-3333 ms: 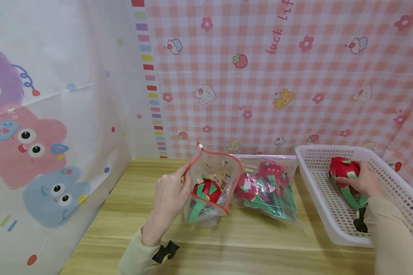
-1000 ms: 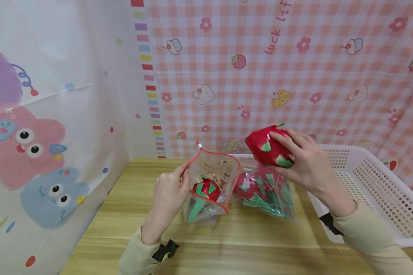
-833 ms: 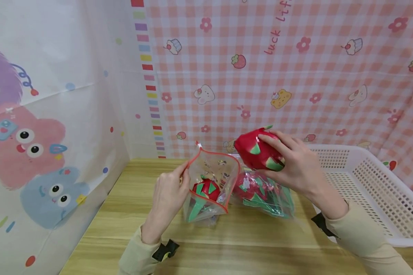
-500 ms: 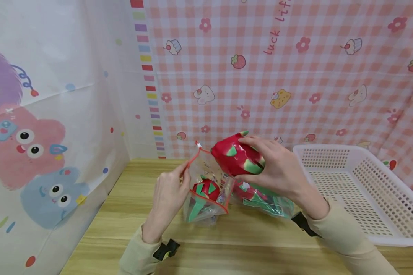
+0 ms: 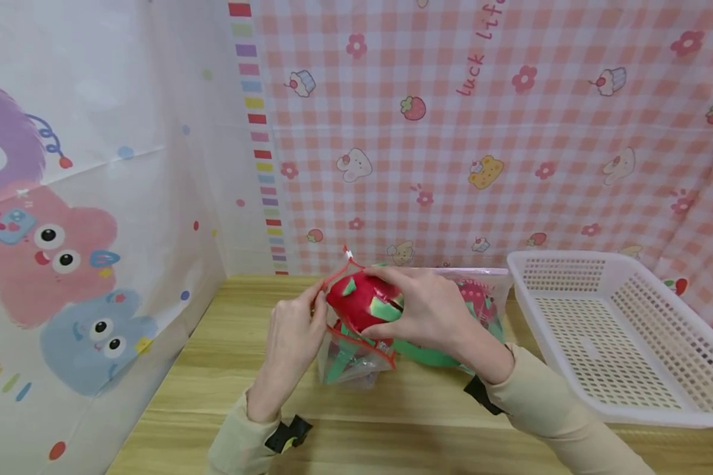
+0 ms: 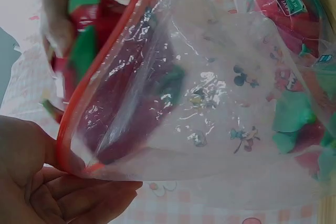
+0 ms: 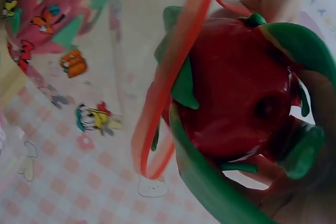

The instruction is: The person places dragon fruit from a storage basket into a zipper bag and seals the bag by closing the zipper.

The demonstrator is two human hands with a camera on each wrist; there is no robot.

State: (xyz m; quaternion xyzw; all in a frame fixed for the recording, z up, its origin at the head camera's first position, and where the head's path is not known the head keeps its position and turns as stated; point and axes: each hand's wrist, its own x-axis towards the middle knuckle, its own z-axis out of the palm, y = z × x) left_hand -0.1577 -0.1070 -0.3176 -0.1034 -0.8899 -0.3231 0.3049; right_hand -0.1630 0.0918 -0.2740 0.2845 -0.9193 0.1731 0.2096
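At the left, my left hand [image 5: 292, 340] pinches the red-edged mouth of a clear zip bag [image 5: 347, 373] between thumb and fingers, keeping it spread. My right hand [image 5: 436, 310] grips a red dragon fruit [image 5: 356, 300] with green scales, which looks artificial, and a long green leaf trails from it. Its front end is inside the bag's mouth. In the left wrist view, the fruit's tip shows through the printed film [image 6: 210, 114]. The right wrist view has the red zip edge [image 7: 173, 66] running across the fruit. Another dragon fruit in the bag is mostly hidden beneath.
Just right of the open bag lies a second clear bag [image 5: 472, 272] with dragon fruits inside, partly covered by my right hand. A white perforated basket [image 5: 677, 417] stands at the right on the wooden table [image 5: 196, 389]. Printed cloths hang behind and at the left.
My right hand has lifted the dragon fruit out of the basket and carried it left over the second bag into the open bag's mouth. My left hand has kept its hold.
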